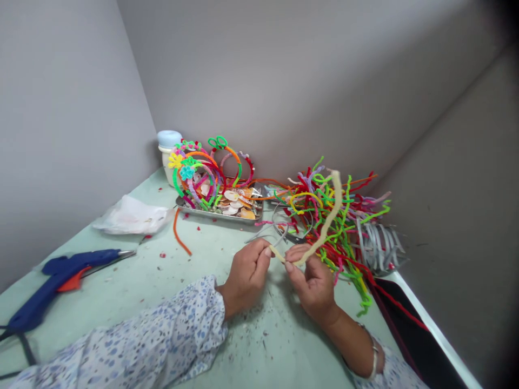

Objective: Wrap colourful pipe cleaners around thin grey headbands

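Observation:
A cream-coloured pipe cleaner (327, 224) runs between my two hands and curves upward past the right one. My left hand (248, 274) pinches one end between thumb and forefinger. A short way along, my right hand (313, 282) grips the same strand, thumb against fingers. Both hands are held over the pale green table (259, 346). Just behind the right hand lies a tangled heap of coloured pipe cleaners (344, 216), in red, green, yellow and other colours.
A metal tray (219, 216) at the back holds decorated headbands (203, 173) and small cut-out pieces. Behind it stands a jar with a blue lid (170, 139). A blue glue gun (60, 281) and a plastic bag (132, 216) lie left. Grey bands (379, 246) sit at right.

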A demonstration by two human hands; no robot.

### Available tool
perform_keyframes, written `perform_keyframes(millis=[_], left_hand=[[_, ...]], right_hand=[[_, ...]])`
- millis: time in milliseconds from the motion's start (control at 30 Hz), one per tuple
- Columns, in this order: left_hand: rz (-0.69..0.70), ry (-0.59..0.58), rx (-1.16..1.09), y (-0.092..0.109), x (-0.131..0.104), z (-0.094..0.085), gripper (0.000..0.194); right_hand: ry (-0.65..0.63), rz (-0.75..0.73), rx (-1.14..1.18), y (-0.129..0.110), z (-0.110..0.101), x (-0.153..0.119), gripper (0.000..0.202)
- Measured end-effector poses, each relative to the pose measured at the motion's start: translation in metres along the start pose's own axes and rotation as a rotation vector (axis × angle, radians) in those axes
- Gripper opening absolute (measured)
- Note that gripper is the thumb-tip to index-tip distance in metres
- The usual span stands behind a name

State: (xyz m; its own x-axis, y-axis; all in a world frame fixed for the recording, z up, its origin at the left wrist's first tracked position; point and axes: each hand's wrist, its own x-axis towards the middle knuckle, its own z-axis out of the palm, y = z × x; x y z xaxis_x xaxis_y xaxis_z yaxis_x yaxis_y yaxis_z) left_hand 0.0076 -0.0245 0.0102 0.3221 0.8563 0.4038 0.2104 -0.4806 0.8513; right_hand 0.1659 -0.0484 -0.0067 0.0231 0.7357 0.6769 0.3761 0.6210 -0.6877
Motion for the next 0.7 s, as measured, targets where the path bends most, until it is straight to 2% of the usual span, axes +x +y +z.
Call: perform_keyframes(millis=[300,700], left_hand=[[-0.051,0.079,-0.015,0.0014,0.0008,0.0005,0.031],[-0.097,0.079,0.002,0.0005,0.0023,0.0017,0.028]], right_hand=[[-0.023,-0.036,0.006,0.004,0.0015,0.0011,0.012],[-0.002,-0.036,0.003,0.0045,0.0016,0.0019,0.008]])
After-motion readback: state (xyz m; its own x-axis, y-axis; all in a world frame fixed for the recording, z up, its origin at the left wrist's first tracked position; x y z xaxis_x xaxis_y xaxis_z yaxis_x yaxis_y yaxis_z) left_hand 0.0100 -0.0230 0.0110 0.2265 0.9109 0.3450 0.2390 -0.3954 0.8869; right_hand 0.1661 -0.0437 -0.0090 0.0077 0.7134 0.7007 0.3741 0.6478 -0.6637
